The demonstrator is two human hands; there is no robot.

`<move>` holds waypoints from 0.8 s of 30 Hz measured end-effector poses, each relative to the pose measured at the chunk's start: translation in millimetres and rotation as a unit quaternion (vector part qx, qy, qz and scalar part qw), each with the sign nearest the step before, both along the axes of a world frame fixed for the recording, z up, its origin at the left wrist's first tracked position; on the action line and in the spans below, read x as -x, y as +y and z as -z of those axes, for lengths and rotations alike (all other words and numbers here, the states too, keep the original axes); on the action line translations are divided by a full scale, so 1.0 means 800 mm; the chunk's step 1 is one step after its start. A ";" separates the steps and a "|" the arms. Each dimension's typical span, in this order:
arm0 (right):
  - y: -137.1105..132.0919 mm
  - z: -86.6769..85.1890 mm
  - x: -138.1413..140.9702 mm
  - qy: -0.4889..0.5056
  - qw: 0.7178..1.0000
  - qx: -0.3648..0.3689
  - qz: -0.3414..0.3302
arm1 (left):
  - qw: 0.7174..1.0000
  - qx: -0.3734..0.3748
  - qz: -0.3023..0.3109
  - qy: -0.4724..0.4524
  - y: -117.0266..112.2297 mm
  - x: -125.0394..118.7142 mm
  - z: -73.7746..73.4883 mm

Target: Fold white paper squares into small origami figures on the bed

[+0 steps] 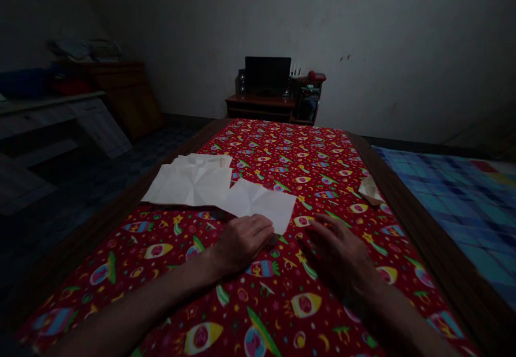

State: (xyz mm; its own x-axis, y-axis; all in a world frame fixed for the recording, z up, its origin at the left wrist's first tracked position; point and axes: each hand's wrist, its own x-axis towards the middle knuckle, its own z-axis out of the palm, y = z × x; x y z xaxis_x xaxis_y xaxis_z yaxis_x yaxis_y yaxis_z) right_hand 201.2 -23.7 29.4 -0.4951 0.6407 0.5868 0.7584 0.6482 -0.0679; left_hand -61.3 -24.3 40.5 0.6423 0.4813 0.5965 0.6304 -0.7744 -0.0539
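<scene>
The left hand (242, 241) rests loosely curled, fingertips touching the near edge of a creased white sheet (262, 204). The right hand (342, 252) lies flat, fingers spread, just beside it. A red patterned cloth (282, 147) covers the tabletop. What seems to be 1 monitor (267, 75) stands in the dim room.

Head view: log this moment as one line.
left hand: at near edge of creased white paper sheet | right hand: flat on red patterned cloth | behind: stack of creased white sheets
</scene>
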 end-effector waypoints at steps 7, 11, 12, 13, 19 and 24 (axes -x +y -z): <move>-0.026 0.017 0.003 -0.007 0.998 0.009 -0.063 | 0.995 0.063 0.076 0.033 -0.010 -0.056 0.014; -0.027 0.018 -0.015 -0.025 0.999 0.015 -0.038 | 0.978 0.124 0.164 -0.035 -0.013 -0.050 0.012; -0.027 0.017 -0.017 -0.027 0.999 0.009 -0.040 | 0.972 0.137 0.185 -0.046 -0.014 -0.046 0.013; -0.029 0.015 -0.019 -0.030 0.999 0.003 -0.045 | 0.967 0.145 0.199 -0.057 -0.016 -0.043 0.014; -0.044 0.016 -0.021 -0.023 0.997 -0.005 -0.080 | 0.963 0.164 0.179 -0.119 -0.019 -0.020 0.025; -0.046 0.019 -0.025 -0.014 0.995 -0.008 -0.098 | 0.982 0.131 0.131 -0.024 -0.013 -0.011 0.020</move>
